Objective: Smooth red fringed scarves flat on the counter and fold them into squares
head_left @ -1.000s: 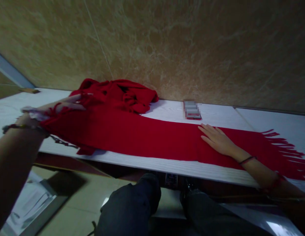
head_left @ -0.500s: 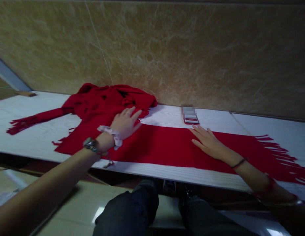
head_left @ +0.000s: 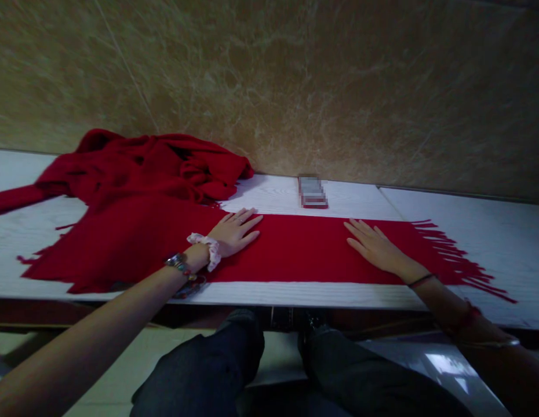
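A long red fringed scarf (head_left: 299,249) lies flat along the white table (head_left: 295,292). My left hand (head_left: 235,231) rests flat on it near the middle, fingers stretched out, with a pale scrunchie and a watch on the wrist. My right hand (head_left: 374,246) lies flat on the scarf further right, fingers spread, close to the fringed end (head_left: 456,260). Neither hand holds anything.
A crumpled heap of red cloth (head_left: 160,165) sits at the back left against the marbled wall (head_left: 295,87). A phone (head_left: 313,192) lies near the wall behind the scarf. My dark-trousered legs (head_left: 252,370) are below the table's front edge.
My left hand let go of the scarf's left end, came right and now lies flat on the scarf. The scarf's left end now lies flat on the table. The right hand stays pressed on the cloth.
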The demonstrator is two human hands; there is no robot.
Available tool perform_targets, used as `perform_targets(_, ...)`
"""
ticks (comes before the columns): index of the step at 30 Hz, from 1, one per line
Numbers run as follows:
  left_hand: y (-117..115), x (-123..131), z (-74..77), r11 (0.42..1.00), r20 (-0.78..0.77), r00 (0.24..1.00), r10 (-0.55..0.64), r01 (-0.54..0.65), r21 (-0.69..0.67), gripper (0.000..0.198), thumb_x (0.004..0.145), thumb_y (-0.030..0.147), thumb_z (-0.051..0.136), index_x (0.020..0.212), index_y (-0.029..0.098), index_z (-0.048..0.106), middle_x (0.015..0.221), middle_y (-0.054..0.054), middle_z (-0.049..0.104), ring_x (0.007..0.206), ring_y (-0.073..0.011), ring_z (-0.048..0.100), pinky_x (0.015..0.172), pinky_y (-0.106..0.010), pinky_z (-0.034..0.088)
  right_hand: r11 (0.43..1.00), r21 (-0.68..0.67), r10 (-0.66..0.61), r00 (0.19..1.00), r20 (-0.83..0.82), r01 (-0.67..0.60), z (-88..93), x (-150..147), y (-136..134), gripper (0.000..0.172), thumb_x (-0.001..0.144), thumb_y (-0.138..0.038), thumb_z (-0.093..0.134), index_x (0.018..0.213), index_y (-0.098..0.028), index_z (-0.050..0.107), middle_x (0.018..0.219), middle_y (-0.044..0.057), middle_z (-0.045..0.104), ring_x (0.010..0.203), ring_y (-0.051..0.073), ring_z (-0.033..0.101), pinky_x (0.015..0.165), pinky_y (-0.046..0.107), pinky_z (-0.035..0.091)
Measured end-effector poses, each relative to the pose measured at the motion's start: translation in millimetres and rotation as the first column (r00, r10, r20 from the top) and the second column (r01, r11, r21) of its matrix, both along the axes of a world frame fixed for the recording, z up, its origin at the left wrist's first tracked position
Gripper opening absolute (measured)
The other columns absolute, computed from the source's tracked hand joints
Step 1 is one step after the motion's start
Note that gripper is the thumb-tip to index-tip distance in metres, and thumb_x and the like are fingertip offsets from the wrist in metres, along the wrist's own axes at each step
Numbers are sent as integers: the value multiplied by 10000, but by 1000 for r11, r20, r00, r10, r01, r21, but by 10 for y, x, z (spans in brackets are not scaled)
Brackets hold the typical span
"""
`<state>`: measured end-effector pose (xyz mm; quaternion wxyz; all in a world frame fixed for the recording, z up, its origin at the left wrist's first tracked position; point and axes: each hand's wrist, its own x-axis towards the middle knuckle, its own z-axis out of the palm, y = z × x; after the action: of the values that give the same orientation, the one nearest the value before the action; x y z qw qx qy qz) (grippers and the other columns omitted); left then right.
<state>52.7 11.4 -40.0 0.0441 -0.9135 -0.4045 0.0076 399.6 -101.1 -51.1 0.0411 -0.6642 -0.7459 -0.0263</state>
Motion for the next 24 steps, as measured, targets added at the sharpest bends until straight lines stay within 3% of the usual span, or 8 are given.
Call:
perform_targets(3,-10,26,8,1000,-6,1000,8,-8,0,490,913,409,246,1359,216,304,1434,-46,226,1305,-234,208,1040,-372,217,1000,18,6,999,-45,-5,87,-262,35,563,882,-444,214,1338,-134,331,1411,135,297,1300,267,220,1013,520,234)
perform_targets(9,16,6,-19,1000,17,1000,2,-2,-4,494,913,407,244,1353,197,325,1436,-65,217,1302,-251,209,1045,-369,202,976,19,217,967,-134,-217,251,-1252,215,608,876,-472,244,1362,-108,275,1433,124,245,1315,257,177,1036,507,191)
perform_targets(12,28,-3,-27,1000,22,1000,-3,3,-8,494,912,405,241,1353,198,324,1432,-64,230,1299,-243,220,1047,-367,198,967,-15,252,960,-124,-256,192,-1325,242,572,879,-459,251,1354,-145,298,1429,101,259,1310,246,198,1033,520,189)
perform_targets(16,20,6,-7,1000,16,1000,-2,2,-17,502,907,420,240,1353,205,323,1431,-57,235,1296,-242,229,1043,-369,203,981,-32,190,981,-45,-192,76,-820,177,545,882,-445,239,1357,-184,295,1435,75,248,1308,231,209,1030,508,204)
perform_targets(20,4,22,9,1000,14,1000,7,-6,-21,505,903,416,238,1356,206,316,1429,-53,239,1298,-239,223,1040,-371,206,999,-40,-6,1000,-7,6,3,-29,40,542,883,-442,210,1354,-190,300,1423,91,285,1300,247,226,1011,516,241)
perform_targets(24,5,11,2,1000,20,1000,4,-4,-13,507,900,418,233,1354,209,316,1425,-48,252,1295,-227,233,1038,-372,207,980,14,-196,980,-26,197,-68,659,-88,565,879,-452,187,1339,-158,333,1398,142,320,1277,297,272,989,562,253)
